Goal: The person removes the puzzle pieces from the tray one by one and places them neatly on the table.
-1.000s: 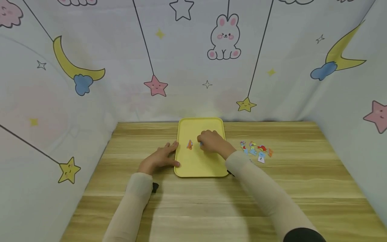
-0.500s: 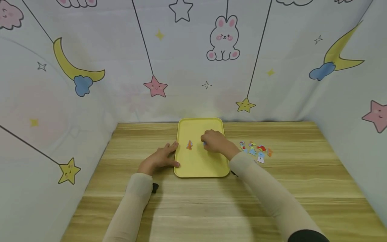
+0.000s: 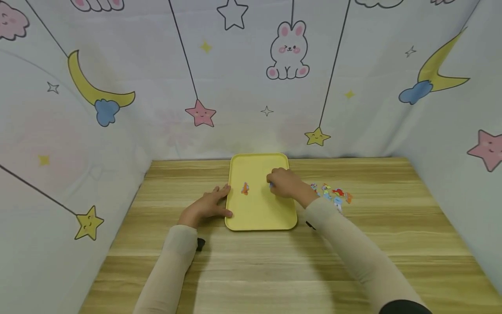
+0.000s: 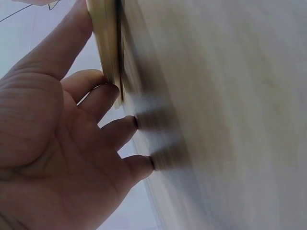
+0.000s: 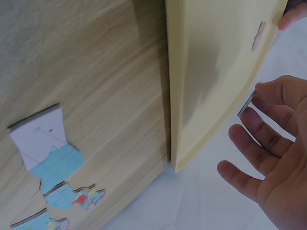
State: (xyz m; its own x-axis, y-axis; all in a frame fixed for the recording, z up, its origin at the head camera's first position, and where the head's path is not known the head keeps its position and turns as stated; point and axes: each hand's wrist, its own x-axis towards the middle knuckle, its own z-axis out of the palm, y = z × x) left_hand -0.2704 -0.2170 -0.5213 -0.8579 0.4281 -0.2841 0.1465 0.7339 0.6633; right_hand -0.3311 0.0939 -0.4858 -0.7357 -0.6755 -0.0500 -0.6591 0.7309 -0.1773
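A yellow tray [image 3: 260,220] lies on the wooden table. My left hand [image 3: 206,206] is at its left side, thumb and fingertips touching the rim. In the left wrist view the left hand's fingers [image 4: 120,132] are spread, two of them reaching to the table. Over the tray's right part, my right hand [image 3: 287,183] pinches a small flat cut-out piece [image 5: 246,104] between thumb and fingertips. Only a bit of blue shows of it in the head view; the right wrist view shows it edge-on. An orange cut-out piece [image 3: 245,189] lies on the tray, left of that hand.
Several colourful flat cut-outs lie on the table right of the tray, among them a red one [image 3: 338,192] and an orange one [image 3: 348,197]. A white and light-blue piece [image 5: 43,136] is partly behind the right sleeve [image 3: 345,233]. A printed cloth [image 3: 239,139] stands behind the table.
My right hand has slid a little to the right over the tray, still pinching the small piece. The left hand stays at the tray's left rim, and the orange piece has not moved.
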